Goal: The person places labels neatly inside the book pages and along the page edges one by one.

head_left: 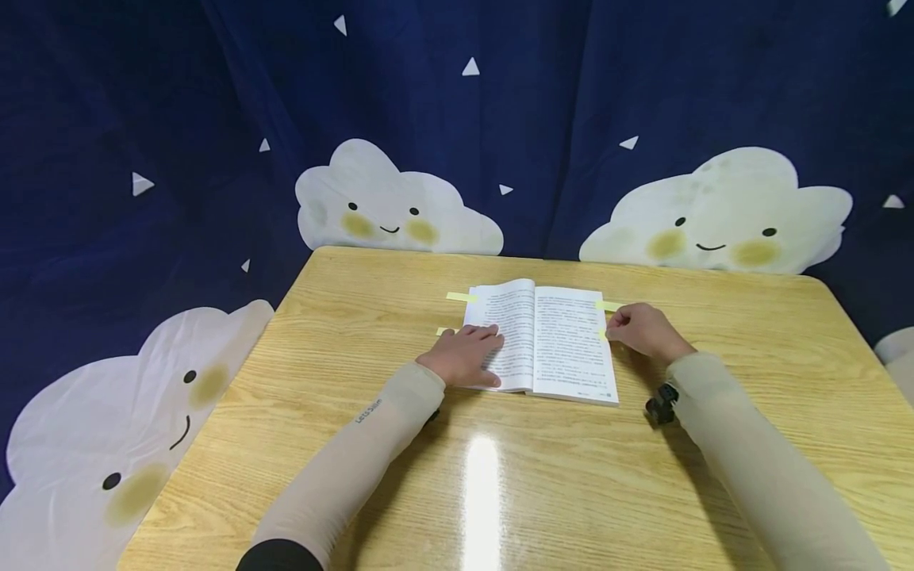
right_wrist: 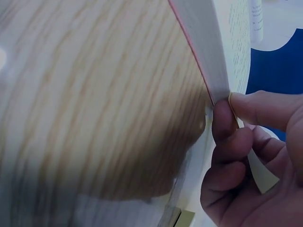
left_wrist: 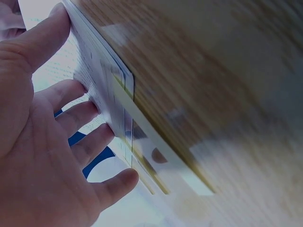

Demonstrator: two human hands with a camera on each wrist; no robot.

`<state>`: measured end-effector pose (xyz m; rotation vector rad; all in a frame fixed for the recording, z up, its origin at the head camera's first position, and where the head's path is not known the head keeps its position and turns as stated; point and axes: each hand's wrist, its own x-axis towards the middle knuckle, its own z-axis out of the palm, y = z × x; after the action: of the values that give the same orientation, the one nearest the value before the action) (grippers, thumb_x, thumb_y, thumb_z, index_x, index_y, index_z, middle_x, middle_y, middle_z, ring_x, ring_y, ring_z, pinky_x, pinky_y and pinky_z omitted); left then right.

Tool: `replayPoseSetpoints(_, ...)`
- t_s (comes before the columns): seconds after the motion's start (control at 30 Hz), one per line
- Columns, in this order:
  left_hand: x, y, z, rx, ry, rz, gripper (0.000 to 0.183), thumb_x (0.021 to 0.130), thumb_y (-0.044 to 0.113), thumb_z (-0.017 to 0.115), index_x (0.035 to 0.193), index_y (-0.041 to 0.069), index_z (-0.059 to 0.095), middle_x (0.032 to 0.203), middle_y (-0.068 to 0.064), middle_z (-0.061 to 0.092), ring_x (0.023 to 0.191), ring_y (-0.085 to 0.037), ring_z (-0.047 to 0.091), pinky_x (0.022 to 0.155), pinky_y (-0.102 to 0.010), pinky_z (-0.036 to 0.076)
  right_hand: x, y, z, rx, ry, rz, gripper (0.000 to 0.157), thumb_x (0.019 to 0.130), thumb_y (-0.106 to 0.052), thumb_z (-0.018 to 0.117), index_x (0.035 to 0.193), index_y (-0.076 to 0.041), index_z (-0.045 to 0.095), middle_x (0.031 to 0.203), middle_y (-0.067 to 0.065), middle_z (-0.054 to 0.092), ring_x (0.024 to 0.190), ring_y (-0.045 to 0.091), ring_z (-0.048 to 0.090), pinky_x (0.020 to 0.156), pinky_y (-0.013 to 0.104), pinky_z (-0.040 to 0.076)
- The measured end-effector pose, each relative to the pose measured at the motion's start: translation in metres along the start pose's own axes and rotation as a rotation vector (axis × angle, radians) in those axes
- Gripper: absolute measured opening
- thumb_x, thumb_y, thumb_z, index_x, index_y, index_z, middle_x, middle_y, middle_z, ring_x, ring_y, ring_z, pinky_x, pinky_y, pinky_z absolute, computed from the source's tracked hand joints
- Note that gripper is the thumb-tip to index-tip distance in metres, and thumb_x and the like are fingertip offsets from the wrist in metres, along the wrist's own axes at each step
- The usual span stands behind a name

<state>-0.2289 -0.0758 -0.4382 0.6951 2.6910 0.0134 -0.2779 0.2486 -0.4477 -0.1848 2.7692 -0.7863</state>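
Observation:
An open book (head_left: 571, 349) lies on the table with printed text on both pages. On its left page rests my left hand (head_left: 460, 357), fingers spread and nearly straight. Between thumb and curled index finger, my right hand (head_left: 646, 331) pinches a pale yellow sticky tab (right_wrist: 261, 174) at the book's right edge. Most of that tab is hidden by the fingers. Another yellow tab (head_left: 610, 306) sticks out just above this hand. From the left edge jut an upper tab (head_left: 460, 297) and a lower one (head_left: 443, 331); the left wrist view shows a long tab (left_wrist: 163, 142) up close.
The wooden table (head_left: 343, 317) extends around the book, with a bright light reflection (head_left: 482, 500) in front. Behind it hangs a dark blue curtain (head_left: 400, 87) with white clouds and triangles. A small black device (head_left: 662, 403) sits at my right wrist.

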Motion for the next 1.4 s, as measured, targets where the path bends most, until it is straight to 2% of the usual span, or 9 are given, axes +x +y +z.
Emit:
replayPoseSetpoints(0.23,0.001,-0.001,0.000,-0.002,0.000,-0.002,0.077,0.093,0.055,0.061,0.157,0.027,0.029,0.167,0.006,0.021,0.153,-0.022,0.026,0.118,-0.055,0.030,-0.001,-0.004,0.000,-0.025,0.009,0.024,0.018,0.090,-0.019,0.064,0.090,-0.002,0.067,0.081,0.006,0.060,0.075,0.021,0.052,0.062,0.027,0.038)
replayPoseSetpoints(0.37,0.001,0.000,0.001,-0.003,0.003,0.002,0.076,0.093,0.055,0.061,0.157,0.027,0.030,0.167,0.005,0.021,0.153,-0.022,0.026,0.118,-0.055,0.030,-0.006,-0.006,-0.002,-0.098,0.042,-0.005,0.019,0.091,-0.020,0.063,0.091,-0.001,0.065,0.077,0.008,0.061,0.070,0.020,0.052,0.060,0.028,0.038)
replayPoseSetpoints(0.47,0.000,0.000,0.000,-0.009,-0.001,0.008,0.076,0.094,0.055,0.060,0.157,0.027,0.029,0.167,0.005,0.021,0.153,-0.023,0.026,0.118,-0.055,0.030,-0.016,-0.009,-0.005,-0.211,0.125,-0.090,0.020,0.091,-0.017,0.060,0.094,0.002,0.066,0.083,0.015,0.064,0.073,0.026,0.057,0.063,0.036,0.046)
replayPoseSetpoints(0.6,0.000,0.000,-0.001,-0.005,0.001,0.005,0.076,0.093,0.055,0.060,0.157,0.027,0.030,0.167,0.005,0.021,0.153,-0.023,0.026,0.118,-0.055,0.030,-0.031,-0.010,-0.007,-0.385,0.256,-0.253,0.023,0.090,-0.009,0.059,0.105,0.003,0.072,0.107,0.026,0.066,0.099,0.043,0.060,0.080,0.055,0.051)
replayPoseSetpoints(0.67,0.000,-0.001,-0.001,0.004,0.004,0.001,0.076,0.093,0.055,0.060,0.157,0.027,0.030,0.167,0.005,0.021,0.153,-0.023,0.026,0.118,-0.055,0.031,-0.037,-0.010,-0.006,-0.449,0.275,-0.315,0.027,0.088,-0.006,0.059,0.111,-0.001,0.073,0.117,0.028,0.063,0.110,0.050,0.056,0.082,0.062,0.050)
replayPoseSetpoints(0.8,0.000,-0.001,-0.001,0.001,0.005,0.000,0.075,0.093,0.055,0.061,0.157,0.027,0.031,0.167,0.005,0.022,0.153,-0.023,0.026,0.118,-0.055,0.030,-0.041,-0.008,-0.001,-0.514,0.231,-0.371,0.037,0.087,-0.002,0.057,0.120,-0.010,0.072,0.131,0.028,0.058,0.122,0.052,0.048,0.080,0.067,0.048)
replayPoseSetpoints(0.93,0.001,-0.001,0.000,-0.012,0.004,0.008,0.076,0.093,0.055,0.061,0.157,0.027,0.030,0.167,0.005,0.021,0.153,-0.023,0.026,0.118,-0.055,0.030,-0.039,-0.006,0.005,-0.504,0.174,-0.348,0.039,0.088,-0.002,0.055,0.122,-0.012,0.071,0.138,0.027,0.053,0.128,0.051,0.042,0.085,0.069,0.045)
replayPoseSetpoints(1.17,0.000,-0.002,0.000,-0.012,0.007,0.006,0.077,0.093,0.055,0.061,0.157,0.027,0.030,0.167,0.005,0.021,0.153,-0.022,0.025,0.119,-0.055,0.030,-0.035,-0.013,0.009,-0.518,0.155,-0.297,0.038,0.090,-0.002,0.049,0.117,-0.012,0.074,0.140,0.025,0.053,0.135,0.052,0.035,0.093,0.071,0.040)
replayPoseSetpoints(1.4,0.002,-0.003,0.002,-0.021,0.007,0.011,0.077,0.093,0.056,0.061,0.157,0.027,0.031,0.167,0.005,0.021,0.153,-0.022,0.025,0.119,-0.056,0.029,-0.044,-0.009,0.010,-0.512,0.144,-0.320,0.041,0.089,-0.004,0.058,0.129,-0.010,0.067,0.140,0.029,0.051,0.135,0.056,0.033,0.091,0.075,0.040)
